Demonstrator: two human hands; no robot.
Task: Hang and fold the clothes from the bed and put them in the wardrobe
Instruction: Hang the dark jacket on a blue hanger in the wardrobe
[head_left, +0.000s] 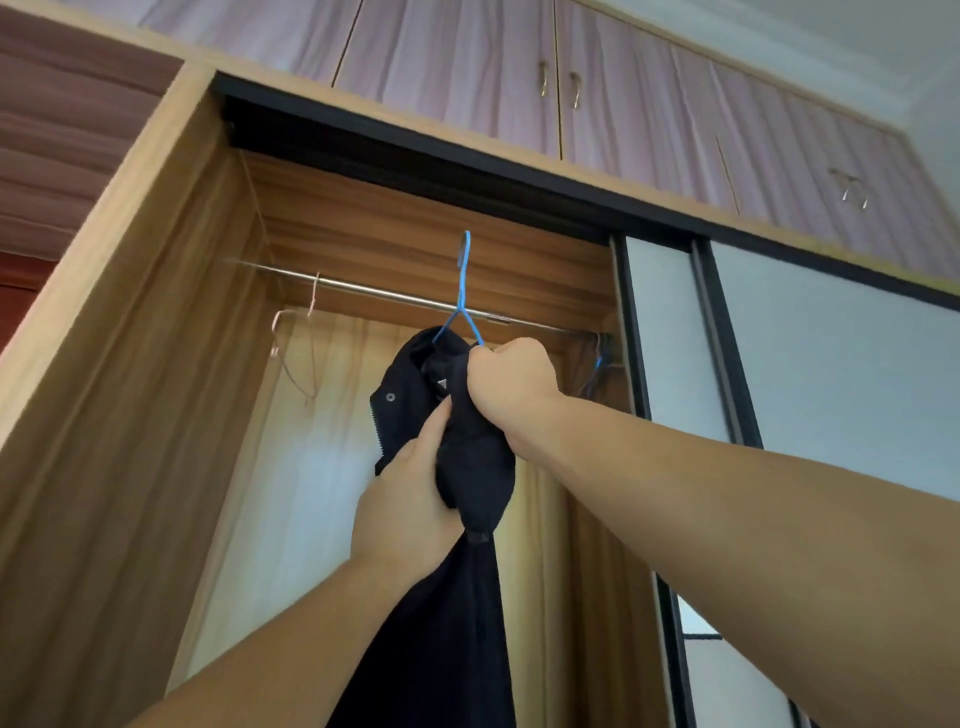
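Hands were both raised into the open wardrobe, each closed on a dark navy jacket that hung from a blue wire hanger. The right hand made a tight fist around the bunched collar area at the base of the hanger, just where the two blue wires spread apart. The left hand sat lower, fingers wrapped over a fold of the fabric with the thumb pointing up along the cloth near a metal snap and a strip of zipper teeth. The rest of the jacket dropped straight down between the two forearms and ran out of view at the bottom. The hanger's hook rose above the metal clothes rail and appeared in front of it; whether it touched the rail could not be told. On the rail to the left hung an empty pale pink wire hanger, well apart from the jacket, and at the rail's far right end a few more hangers were bunched against the sliding door, whose white panels were framed in black. Above the wardrobe opening ran a row of upper cabinets with small metal handles.
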